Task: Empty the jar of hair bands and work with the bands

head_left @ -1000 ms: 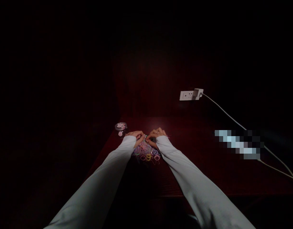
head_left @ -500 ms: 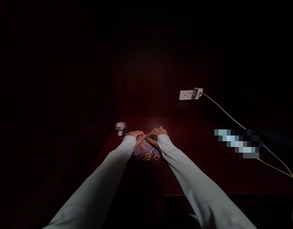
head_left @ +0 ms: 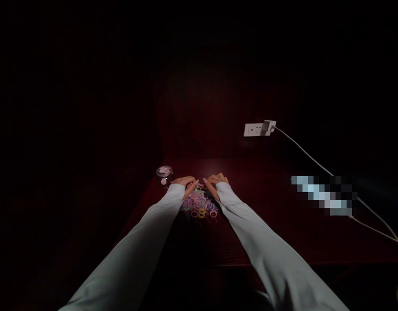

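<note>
Apparently two hands (head_left: pixel 200 181), fingers curled, grip unclear, flank one colourful pile (head_left: pixel 199 205).

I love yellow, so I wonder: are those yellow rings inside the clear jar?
No, the yellow rings lie on the dark red table at the near edge of the colourful pile, apart from the clear jar.
</note>
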The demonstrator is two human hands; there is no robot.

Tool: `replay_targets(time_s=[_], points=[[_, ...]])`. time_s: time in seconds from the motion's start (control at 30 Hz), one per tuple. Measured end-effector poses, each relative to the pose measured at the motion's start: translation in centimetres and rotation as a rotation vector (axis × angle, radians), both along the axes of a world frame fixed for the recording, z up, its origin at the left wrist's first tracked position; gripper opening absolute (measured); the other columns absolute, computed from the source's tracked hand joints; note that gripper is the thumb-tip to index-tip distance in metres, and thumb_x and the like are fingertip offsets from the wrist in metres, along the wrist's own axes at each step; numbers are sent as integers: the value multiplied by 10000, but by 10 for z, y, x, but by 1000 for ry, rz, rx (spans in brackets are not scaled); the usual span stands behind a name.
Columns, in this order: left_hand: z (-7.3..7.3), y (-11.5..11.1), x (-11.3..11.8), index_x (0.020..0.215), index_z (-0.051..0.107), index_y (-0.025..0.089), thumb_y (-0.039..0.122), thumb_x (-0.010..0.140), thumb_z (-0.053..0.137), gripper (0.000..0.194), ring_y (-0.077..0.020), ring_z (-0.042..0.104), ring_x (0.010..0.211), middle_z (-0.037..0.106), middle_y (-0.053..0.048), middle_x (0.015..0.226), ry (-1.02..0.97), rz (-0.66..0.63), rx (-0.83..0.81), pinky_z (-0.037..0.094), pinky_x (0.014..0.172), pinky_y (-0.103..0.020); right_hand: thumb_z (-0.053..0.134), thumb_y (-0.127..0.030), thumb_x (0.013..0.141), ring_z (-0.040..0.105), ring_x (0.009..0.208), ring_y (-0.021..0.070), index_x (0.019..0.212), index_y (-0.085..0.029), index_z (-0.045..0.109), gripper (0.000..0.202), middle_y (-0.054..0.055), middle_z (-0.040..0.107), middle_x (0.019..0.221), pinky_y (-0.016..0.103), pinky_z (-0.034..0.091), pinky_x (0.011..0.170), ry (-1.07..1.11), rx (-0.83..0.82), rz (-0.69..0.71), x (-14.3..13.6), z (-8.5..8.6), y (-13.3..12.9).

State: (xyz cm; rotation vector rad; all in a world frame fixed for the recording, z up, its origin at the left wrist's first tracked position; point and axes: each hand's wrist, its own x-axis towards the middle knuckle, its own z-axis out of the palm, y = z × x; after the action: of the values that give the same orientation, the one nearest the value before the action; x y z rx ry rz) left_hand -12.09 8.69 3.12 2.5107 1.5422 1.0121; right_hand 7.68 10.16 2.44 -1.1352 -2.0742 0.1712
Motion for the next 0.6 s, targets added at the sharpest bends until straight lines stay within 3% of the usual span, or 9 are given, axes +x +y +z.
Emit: replay_targets(time_s=[0.23,0.6], points=[[-2,2,-1,726,577,167,267,958,491,266,-123,495,666,571,9,702,5,-3,24,333,648,-236,541,-474,997,508,932,218,708,-263,756,417,17,748,889,366,307,839,26,14,18,0,-1,0],[-2,3,-1,748,622,167,311,964,495,289,-125,496,648,586,7,698,-2,16,18,339,641,-237,646,-468,930,508,955,231,783,-263,769,280,34,738,922,385,317,867,34,15,49,0,-5,4]])
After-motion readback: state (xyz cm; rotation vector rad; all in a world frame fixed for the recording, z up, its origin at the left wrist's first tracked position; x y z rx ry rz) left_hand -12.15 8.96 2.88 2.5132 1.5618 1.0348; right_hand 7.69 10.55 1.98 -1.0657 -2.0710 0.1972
